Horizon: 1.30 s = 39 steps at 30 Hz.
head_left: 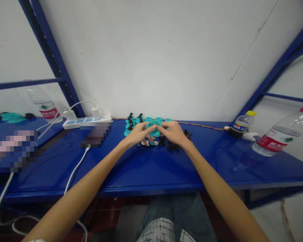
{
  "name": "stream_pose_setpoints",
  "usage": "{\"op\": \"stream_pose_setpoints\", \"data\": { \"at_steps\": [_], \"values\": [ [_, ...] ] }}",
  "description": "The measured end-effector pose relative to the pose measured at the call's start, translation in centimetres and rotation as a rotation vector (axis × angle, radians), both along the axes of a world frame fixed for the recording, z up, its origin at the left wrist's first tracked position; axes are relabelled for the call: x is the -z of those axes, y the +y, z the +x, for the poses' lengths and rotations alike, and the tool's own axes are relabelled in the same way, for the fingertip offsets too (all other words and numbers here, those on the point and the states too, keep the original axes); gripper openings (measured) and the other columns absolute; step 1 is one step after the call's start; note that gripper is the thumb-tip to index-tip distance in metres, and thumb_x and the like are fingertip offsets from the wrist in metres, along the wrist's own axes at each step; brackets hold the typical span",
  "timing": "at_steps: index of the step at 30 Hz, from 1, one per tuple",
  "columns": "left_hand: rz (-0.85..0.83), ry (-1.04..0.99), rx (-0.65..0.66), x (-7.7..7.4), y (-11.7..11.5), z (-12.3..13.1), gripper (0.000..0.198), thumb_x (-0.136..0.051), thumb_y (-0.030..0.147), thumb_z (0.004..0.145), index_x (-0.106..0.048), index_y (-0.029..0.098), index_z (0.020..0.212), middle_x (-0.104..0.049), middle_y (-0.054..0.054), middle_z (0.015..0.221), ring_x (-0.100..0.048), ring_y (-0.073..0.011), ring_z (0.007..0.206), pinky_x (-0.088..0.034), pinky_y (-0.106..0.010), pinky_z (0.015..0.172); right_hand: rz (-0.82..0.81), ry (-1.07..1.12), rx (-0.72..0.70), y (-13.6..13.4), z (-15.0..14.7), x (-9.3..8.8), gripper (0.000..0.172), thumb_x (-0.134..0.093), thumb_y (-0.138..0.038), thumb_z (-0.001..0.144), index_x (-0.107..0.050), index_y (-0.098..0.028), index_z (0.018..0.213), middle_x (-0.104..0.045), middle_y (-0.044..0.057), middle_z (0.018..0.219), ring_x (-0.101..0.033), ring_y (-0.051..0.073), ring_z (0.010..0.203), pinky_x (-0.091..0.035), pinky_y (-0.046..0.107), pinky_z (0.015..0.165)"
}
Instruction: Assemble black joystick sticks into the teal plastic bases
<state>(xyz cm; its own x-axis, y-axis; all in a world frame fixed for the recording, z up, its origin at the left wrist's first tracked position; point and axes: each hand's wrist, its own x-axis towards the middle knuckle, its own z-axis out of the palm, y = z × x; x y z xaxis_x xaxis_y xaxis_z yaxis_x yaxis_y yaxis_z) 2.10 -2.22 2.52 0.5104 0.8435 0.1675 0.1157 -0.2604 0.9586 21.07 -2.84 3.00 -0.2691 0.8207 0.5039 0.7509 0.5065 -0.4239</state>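
My left hand and my right hand meet at the far middle of the blue table, fingers closed round a teal round plastic part held between them. Behind it stands a cluster of teal discs, some topped with black pegs. Loose small black parts lie on the table just under and in front of my hands.
A white power strip with a plug and white cables sits at the left back. Clear bottles stand at left and right, with a small Pepsi bottle. A thin orange wire runs along the wall. Blue shelf struts frame both sides.
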Motion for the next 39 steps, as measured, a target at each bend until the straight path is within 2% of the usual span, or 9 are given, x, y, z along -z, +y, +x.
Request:
{"op": "stream_pose_setpoints", "data": {
  "at_steps": [4,7,13,17,21,26,30,34,39],
  "values": [
    [0.003,-0.107,-0.014,0.3,0.0,-0.1,0.049,-0.075,0.043,0.076,-0.064,0.014,0.115,-0.071,-0.009,0.097,-0.070,-0.0195,0.073,-0.061,-0.030,0.054,-0.168,0.056,-0.111,0.1,0.1,0.1,0.050,-0.047,-0.052,0.092,-0.052,-0.019,0.055,-0.054,-0.001,0.051,-0.045,0.012,0.051,-0.030,0.026,0.055],
    [-0.055,-0.173,-0.006,0.4,0.0,0.0,0.045,-0.078,0.041,0.073,-0.066,0.012,0.105,-0.070,-0.008,0.094,-0.067,-0.0180,0.074,-0.063,-0.034,0.060,-0.258,0.059,-0.165,0.0,-0.2,0.3,0.053,-0.042,-0.054,0.094,-0.048,-0.020,0.054,-0.051,-0.001,0.048,-0.045,0.012,0.049,-0.031,0.026,0.055],
    [-0.094,-0.201,0.020,0.5,0.3,-0.1,0.047,-0.084,0.044,0.063,-0.069,0.009,0.090,-0.068,-0.005,0.081,-0.065,-0.0158,0.069,-0.063,-0.033,0.060,-0.269,0.019,-0.178,-0.1,-0.4,0.3,0.051,-0.043,-0.052,0.093,-0.044,-0.020,0.054,-0.047,-0.001,0.048,-0.041,0.012,0.051,-0.026,0.026,0.054],
    [-0.135,-0.136,-0.012,0.2,0.2,-0.3,0.043,-0.087,0.040,0.060,-0.069,0.008,0.082,-0.067,-0.004,0.070,-0.064,-0.0149,0.061,-0.061,-0.031,0.055,-0.295,-0.046,-0.173,-0.1,-0.4,0.4,0.048,-0.043,-0.048,0.094,-0.046,-0.019,0.055,-0.050,0.000,0.051,-0.044,0.013,0.053,-0.026,0.026,0.054],
    [-0.164,-0.058,-0.034,0.0,0.1,-0.6,0.036,-0.086,0.031,0.060,-0.070,0.007,0.082,-0.069,-0.006,0.067,-0.065,-0.0157,0.056,-0.060,-0.029,0.052,-0.289,-0.088,-0.187,0.1,-0.6,0.8,0.047,-0.042,-0.048,0.094,-0.048,-0.018,0.057,-0.055,0.001,0.056,-0.047,0.013,0.056,-0.026,0.026,0.055],
    [-0.135,-0.011,-0.083,0.1,0.2,-0.6,0.025,-0.081,0.023,0.063,-0.070,0.007,0.078,-0.069,-0.006,0.064,-0.066,-0.0173,0.053,-0.059,-0.029,0.047,-0.259,-0.149,-0.184,-0.1,-1.1,1.0,0.044,-0.045,-0.041,0.093,-0.046,-0.018,0.056,-0.052,0.000,0.056,-0.043,0.011,0.055,-0.024,0.026,0.055],
    [-0.129,-0.024,-0.082,0.0,0.0,-0.4,0.026,-0.082,0.025,0.064,-0.070,0.008,0.080,-0.069,-0.005,0.065,-0.066,-0.0162,0.055,-0.061,-0.030,0.050,-0.251,-0.126,-0.177,-0.1,-1.1,0.7,0.041,-0.045,-0.038,0.092,-0.046,-0.018,0.057,-0.051,0.000,0.057,-0.043,0.011,0.055,-0.023,0.027,0.054],
    [-0.174,0.012,-0.146,0.0,0.1,-0.3,0.033,-0.085,0.035,0.063,-0.069,0.008,0.074,-0.070,-0.007,0.066,-0.068,-0.0172,0.055,-0.061,-0.030,0.054,-0.255,-0.100,-0.146,0.0,-0.6,0.4,0.043,-0.046,-0.040,0.091,-0.043,-0.018,0.054,-0.047,-0.001,0.054,-0.040,0.011,0.053,-0.021,0.027,0.054],
    [-0.198,0.069,-0.179,0.3,0.4,-0.5,0.043,-0.085,0.046,0.061,-0.061,0.011,0.068,-0.071,-0.011,0.064,-0.072,-0.0243,0.060,-0.060,-0.030,0.054,-0.262,-0.048,-0.143,0.2,-0.1,0.4,0.045,-0.047,-0.042,0.089,-0.038,-0.019,0.052,-0.038,-0.003,0.050,-0.034,0.010,0.050,-0.020,0.027,0.053]
  ]
}}
